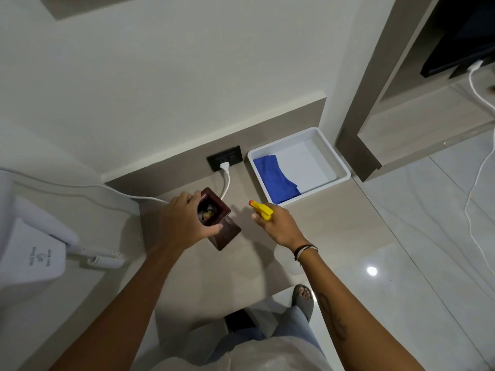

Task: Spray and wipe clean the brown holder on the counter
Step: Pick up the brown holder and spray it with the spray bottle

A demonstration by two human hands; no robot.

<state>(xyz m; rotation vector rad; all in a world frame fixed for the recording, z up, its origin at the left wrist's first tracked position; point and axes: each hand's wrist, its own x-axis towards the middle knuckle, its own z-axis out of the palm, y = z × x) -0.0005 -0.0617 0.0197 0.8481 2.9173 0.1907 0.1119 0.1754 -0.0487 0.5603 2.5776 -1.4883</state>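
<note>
On counter point(203, 277): brown holder point(223, 231), rigid, probably light, glossy-slick; left hand point(184, 223) clasps its rim; right hand point(280, 227) clenched round yellow sprayer point(262, 209).

My right grip point(277, 227) covers the spray bottle point(262, 210) almost wholly: only its yellow head and orange nozzle show, the body lies hidden beneath my palm. My left grip point(184, 223) hides the near-left wall of the brown holder point(222, 226), so how my fingers sit there I cannot tell. Small things lie inside its opening, too dark and small to name. Far left of my left grip, the white phone point(34, 258) is cut by the edge, its print too blurred to read.
</note>
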